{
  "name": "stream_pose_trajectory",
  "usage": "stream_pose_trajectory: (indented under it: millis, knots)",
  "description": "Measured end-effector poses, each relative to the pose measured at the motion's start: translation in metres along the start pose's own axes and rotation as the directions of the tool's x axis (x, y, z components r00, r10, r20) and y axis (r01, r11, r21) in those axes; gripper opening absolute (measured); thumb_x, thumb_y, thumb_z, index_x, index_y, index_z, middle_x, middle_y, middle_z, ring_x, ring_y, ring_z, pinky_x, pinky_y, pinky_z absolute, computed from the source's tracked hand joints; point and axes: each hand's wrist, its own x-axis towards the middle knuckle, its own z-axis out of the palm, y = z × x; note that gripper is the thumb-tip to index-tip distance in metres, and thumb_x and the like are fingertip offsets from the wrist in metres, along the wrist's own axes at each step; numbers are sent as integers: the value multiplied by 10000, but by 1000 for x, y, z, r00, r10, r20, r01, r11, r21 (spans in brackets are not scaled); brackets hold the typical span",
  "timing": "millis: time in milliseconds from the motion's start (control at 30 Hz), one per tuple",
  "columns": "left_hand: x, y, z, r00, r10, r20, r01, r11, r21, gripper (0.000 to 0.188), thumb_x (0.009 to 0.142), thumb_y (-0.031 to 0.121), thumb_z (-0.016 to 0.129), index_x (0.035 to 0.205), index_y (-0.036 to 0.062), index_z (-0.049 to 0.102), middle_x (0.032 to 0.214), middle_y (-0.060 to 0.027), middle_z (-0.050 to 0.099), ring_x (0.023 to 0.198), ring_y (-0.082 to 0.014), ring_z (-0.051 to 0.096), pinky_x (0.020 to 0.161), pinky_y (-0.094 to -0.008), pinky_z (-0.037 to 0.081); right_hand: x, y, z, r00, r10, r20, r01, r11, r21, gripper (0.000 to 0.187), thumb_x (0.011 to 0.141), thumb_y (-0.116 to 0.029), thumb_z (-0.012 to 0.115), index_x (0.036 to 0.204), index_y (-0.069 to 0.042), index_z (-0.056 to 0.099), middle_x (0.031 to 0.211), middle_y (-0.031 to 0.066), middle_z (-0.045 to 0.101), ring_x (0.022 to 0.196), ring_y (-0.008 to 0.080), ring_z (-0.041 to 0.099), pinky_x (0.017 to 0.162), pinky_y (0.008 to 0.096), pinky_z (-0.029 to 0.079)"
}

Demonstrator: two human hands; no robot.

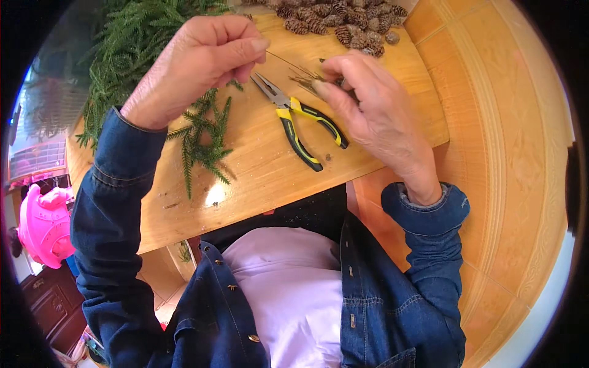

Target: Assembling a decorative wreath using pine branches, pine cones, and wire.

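My left hand (215,52) is closed, thumb and forefinger pinched on one end of a thin wire-like strand (288,63). The strand stretches across to my right hand (374,101), whose fingers close on a small bundle of thin brownish strands (304,80). The rest of that bundle is hidden behind the fingers, and the hand is slightly blurred. Between and below the hands, long-nose pliers (288,110) with yellow-and-black handles lie on the table, jaws slightly parted. Below my left hand, a green conifer sprig (202,138) lies on the wood.
A large heap of green conifer branches (132,52) covers the table's far left. Several brown pine cones (343,21) are piled at the far edge. The wooden table (251,190) has a near edge close to my body. A bright pink object (46,224) stands beyond its left side.
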Motion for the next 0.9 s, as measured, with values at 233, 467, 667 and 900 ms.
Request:
stream_pose_trajectory:
  millis: [233, 467, 667, 900]
  knots:
    - [16, 6, 8, 1000, -5, 11, 5, 1000, -6, 279, 932, 275, 519, 766, 64, 594, 616, 39, 508, 530, -19, 402, 482, -174, 299, -4, 6, -1, 999, 39, -2, -39, 998, 41, 73, 839, -48, 619, 878, -8, 571, 703, 102, 546, 612, 231, 547, 553, 310, 432]
    - [83, -13, 5, 988, -100, -119, 152, 774, 614, 360, 889, 352, 539, 739, 30, 604, 587, -21, 541, 549, -64, 508, 484, -227, 382, -19, 5, -13, 984, 175, -23, -167, 966, 197, 40, 864, -28, 594, 842, -3, 572, 629, 59, 525, 554, 139, 513, 514, 259, 400]
    - [99, -12, 29, 971, 105, -216, 124, 550, 826, 453, 809, 378, 592, 758, -69, 651, 756, -280, 621, 712, -403, 633, 662, -473, 510, -35, -2, -23, 972, 230, -49, -210, 942, 261, 62, 875, -35, 595, 844, 11, 568, 626, 30, 508, 559, 98, 486, 517, 235, 385]
    - [105, -31, 28, 941, 286, -183, -60, 670, 740, 454, 820, 356, 589, 764, -92, 636, 721, -284, 610, 679, -427, 609, 628, -473, 498, -44, -7, -27, 972, 230, -55, -207, 940, 271, 60, 872, -28, 598, 851, 18, 566, 650, 33, 514, 568, 100, 480, 523, 233, 385]
